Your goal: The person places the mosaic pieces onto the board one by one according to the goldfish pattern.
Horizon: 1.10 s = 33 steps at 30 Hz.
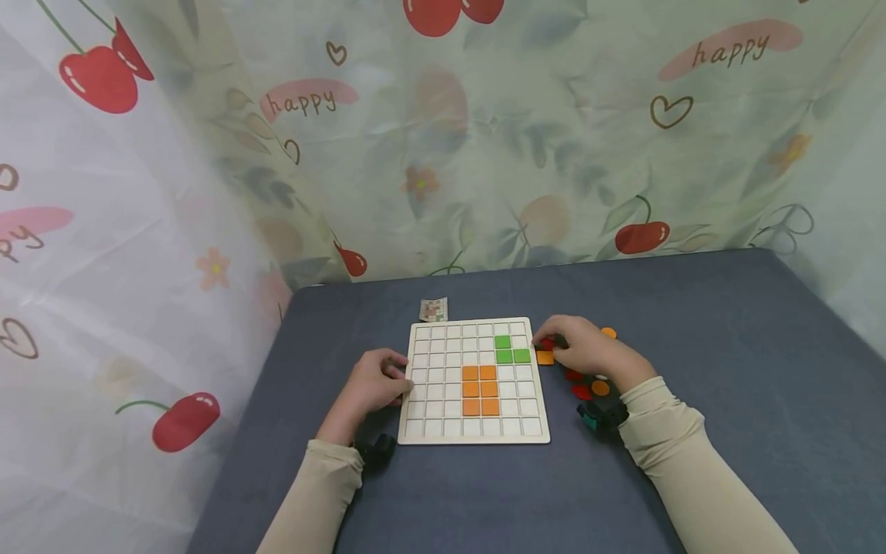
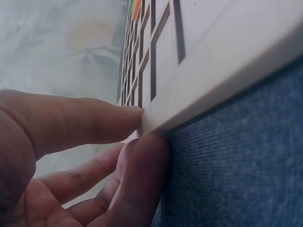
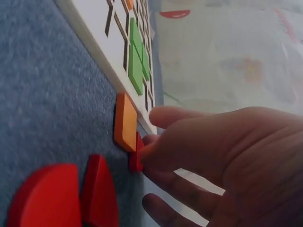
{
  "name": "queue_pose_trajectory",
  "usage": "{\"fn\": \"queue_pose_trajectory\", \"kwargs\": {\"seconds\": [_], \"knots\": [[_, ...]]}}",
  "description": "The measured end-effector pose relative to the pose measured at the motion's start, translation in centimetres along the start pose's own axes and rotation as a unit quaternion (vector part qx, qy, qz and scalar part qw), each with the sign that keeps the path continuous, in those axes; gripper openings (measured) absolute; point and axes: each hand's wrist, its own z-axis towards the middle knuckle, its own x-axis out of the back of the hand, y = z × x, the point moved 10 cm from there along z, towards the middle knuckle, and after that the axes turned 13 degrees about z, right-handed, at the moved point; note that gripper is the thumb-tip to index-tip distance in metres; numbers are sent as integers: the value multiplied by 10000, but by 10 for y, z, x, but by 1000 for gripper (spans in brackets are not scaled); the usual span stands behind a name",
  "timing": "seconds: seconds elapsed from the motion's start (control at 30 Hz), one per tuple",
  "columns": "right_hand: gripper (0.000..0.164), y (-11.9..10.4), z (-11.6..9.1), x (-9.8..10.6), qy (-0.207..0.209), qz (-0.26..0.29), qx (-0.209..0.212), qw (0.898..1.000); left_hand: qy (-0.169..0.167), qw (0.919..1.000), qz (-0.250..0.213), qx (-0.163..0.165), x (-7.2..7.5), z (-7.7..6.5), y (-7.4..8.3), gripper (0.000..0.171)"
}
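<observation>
A pale square grid board (image 1: 432,431) lies flat on the dark cloth, holding green tiles (image 1: 504,356) at upper right and a block of orange tiles (image 1: 480,389) in the middle. On its left rim my left hand (image 1: 370,382) has a grip: the thumb (image 2: 113,118) is on top, a finger (image 2: 144,165) against the side. My right hand (image 1: 584,344) is at the right rim, thumb and fingers curled about a small red piece (image 3: 136,156), partly hidden. A loose orange tile (image 3: 125,124) lies between that piece and the board.
Red pieces (image 1: 581,392) and round orange pieces (image 1: 601,388) lie under and beside my right wrist. A small patterned card (image 1: 434,309) sits just behind the board. Printed curtains (image 1: 484,154) hang behind the table and on its left.
</observation>
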Motion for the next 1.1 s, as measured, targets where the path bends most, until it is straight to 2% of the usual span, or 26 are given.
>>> {"fn": "queue_pose_trajectory", "kwargs": {"seconds": [0.2,0.57,0.87,1.0,1.1], "knots": [[36,9,-1,4,-46,-198,-214,9996,-8,10000,3,-6,0,0,-1,39],[21,16,-3,11,40,-143,-273,9995,-15,10000,-34,-64,0,0,0,39],[20,9,-10,20,17,-222,-324,9992,-14,10000,69,7,1,0,0,39],[21,-12,-11,21,45,-109,57,9999,42,9999,105,16,3,1,0,38],[22,-35,-14,9,-82,8,592,9982,44,9999,156,33,2,1,-3,38]]}}
